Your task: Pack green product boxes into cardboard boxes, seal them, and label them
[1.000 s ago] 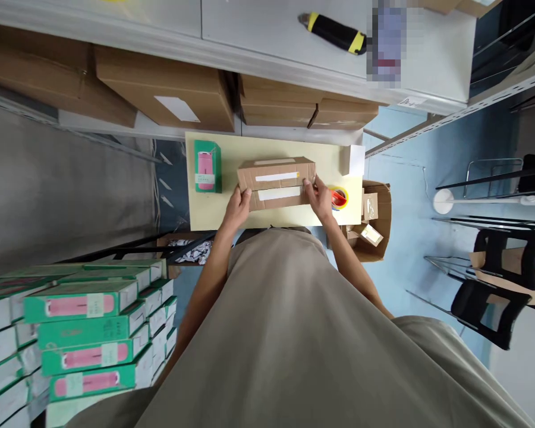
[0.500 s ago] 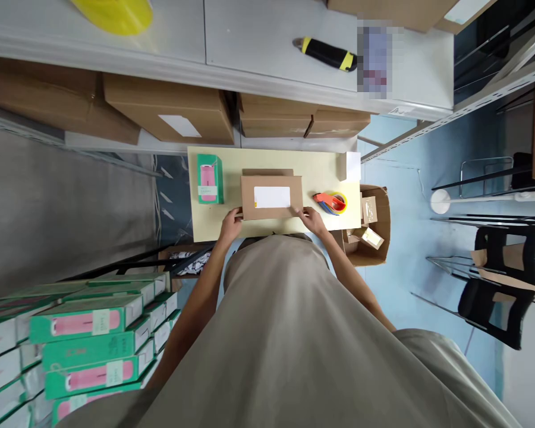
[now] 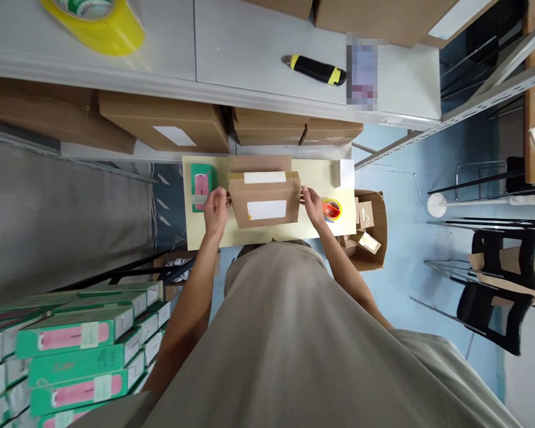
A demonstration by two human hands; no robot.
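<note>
A brown cardboard box [image 3: 264,196] with white labels sits in front of me on the pale yellow table [image 3: 205,233]. A flap or panel stands out along its far side. My left hand [image 3: 216,209] is closed at the box's left side, its fingertips pinching a small side flap. At the opposite end my right hand [image 3: 312,205] pinches the right side in the same way. Beyond my left hand stands a green box with a pink bottle picture [image 3: 201,185], partly covered by the fingers. An orange tape dispenser [image 3: 331,209] and a yellow tape roll lie right of my right hand.
A white box [image 3: 346,173] stands at the table's far right corner. Above, the grey shelf [image 3: 245,56] carries a utility knife [image 3: 316,69] and a yellow tape roll [image 3: 120,30]. An open carton [image 3: 378,235] is on the right; stacked green boxes [image 3: 80,359] fill the lower left.
Both hands have moved from the box's near corners outward and up to its two sides. The box now shows a second white label and a larger far panel. The view has shifted slightly.
</note>
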